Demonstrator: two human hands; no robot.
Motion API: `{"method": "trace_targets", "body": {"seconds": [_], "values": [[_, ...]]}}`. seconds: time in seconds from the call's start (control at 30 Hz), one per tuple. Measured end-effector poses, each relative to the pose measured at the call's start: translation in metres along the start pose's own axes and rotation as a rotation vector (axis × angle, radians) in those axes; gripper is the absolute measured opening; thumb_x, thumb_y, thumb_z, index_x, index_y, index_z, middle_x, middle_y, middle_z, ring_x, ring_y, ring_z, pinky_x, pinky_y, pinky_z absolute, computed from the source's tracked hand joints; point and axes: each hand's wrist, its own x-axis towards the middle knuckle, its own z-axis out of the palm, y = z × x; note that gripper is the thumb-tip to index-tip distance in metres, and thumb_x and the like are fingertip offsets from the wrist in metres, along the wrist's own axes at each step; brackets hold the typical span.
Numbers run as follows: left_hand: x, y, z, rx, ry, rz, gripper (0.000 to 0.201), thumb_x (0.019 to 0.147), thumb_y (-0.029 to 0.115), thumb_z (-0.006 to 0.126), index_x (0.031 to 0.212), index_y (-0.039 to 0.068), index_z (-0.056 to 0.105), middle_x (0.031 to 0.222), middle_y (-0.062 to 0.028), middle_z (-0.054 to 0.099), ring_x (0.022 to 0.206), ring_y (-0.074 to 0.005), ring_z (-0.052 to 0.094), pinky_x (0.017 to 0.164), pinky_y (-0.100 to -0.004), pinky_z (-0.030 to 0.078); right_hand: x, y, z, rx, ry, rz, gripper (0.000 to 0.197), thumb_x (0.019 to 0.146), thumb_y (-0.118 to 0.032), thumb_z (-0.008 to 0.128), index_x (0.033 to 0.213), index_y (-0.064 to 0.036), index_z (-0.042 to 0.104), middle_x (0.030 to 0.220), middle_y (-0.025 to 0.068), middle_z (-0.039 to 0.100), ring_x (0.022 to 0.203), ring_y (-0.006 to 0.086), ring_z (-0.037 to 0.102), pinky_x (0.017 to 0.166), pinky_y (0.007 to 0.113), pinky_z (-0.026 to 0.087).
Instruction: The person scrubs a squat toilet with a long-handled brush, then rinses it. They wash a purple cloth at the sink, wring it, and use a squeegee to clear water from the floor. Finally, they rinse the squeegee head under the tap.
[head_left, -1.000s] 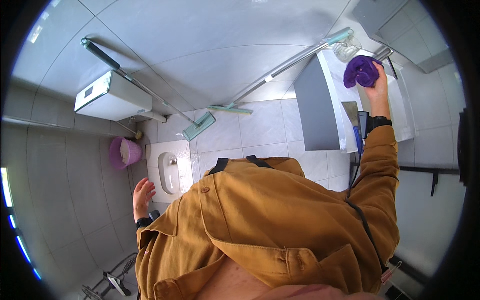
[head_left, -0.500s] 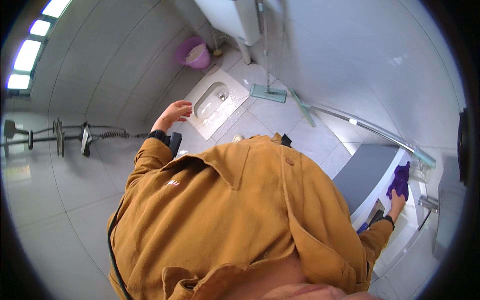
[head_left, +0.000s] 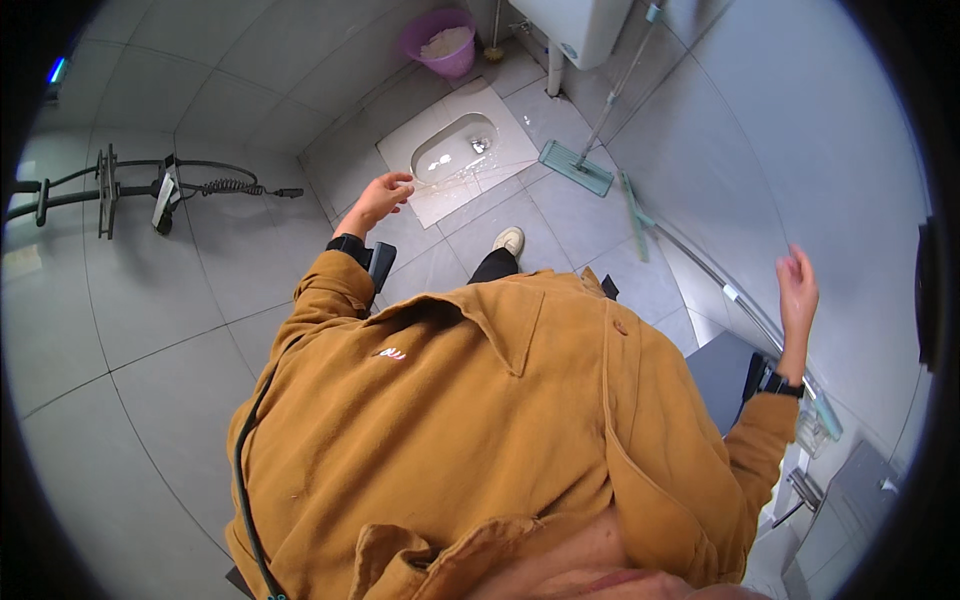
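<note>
Left hand point(head_left: 380, 198) loosely open, fingers a bit bent, nothing visible in it. Held just short of the toilet point(head_left: 450, 150) in view; touching it or not, can't tell for sure, looks apart.

Toilet: squat type, set in floor, white slab with a long oval basin, drain fitting at the far right end. Surface wet, shiny, bright glints in the basin and along the slab edge.

Right hand point(head_left: 797, 288) raised, fingers close together and slightly curled, a bit blurred, grip not closed on anything visible. Nearest thing is the squeegee point(head_left: 730, 292), seen below and left of it; no contact visible.

Squeegee: silver pole, white band partway, narrow pale green head on floor by the wall, pole slanting up toward the cabinet point(head_left: 720, 375), which is grey.

Mop point(head_left: 577, 168) beside the squeegee head: flat, green, rectangular, pole running up past the white tank point(head_left: 580, 30). Bucket point(head_left: 450, 68) pinkish purple, pale stuff inside, behind toilet. Light shoe point(head_left: 510, 240) near slab.
</note>
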Motion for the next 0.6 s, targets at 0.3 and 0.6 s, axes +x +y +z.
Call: {"method": "trace_targets", "body": {"seconds": [0.3, 0.6], "values": [[0.038, -0.089, -0.042, -0.183, 0.132, -0.072, 0.039, 0.08, 0.022, 0.064, 0.114, 0.006, 0.056, 0.084, -0.0045, 0.06, 0.073, -0.0126, 0.055, 0.057, -0.0262, 0.047, 0.176, -0.234, 0.106, 0.231, 0.109, -0.365, 0.061, 0.078, -0.026, 0.071, 0.128, -0.0041, 0.045, 0.113, 0.0174, 0.055, 0.096, 0.0181, 0.056, 0.083, 0.029, 0.046], [0.065, -0.112, -0.078, -0.18, 0.02, -0.249, 0.037, 0.083, 0.026, 0.062, 0.115, 0.009, 0.056, 0.09, -0.004, 0.059, 0.08, -0.015, 0.056, 0.066, -0.0295, 0.048, 0.345, -0.283, 0.125, 0.128, 0.388, -0.135, 0.096, 0.059, -0.057, 0.075, 0.126, 0.0053, 0.043, 0.114, 0.0195, 0.056, 0.106, 0.0286, 0.054, 0.091, 0.036, 0.041]]}}
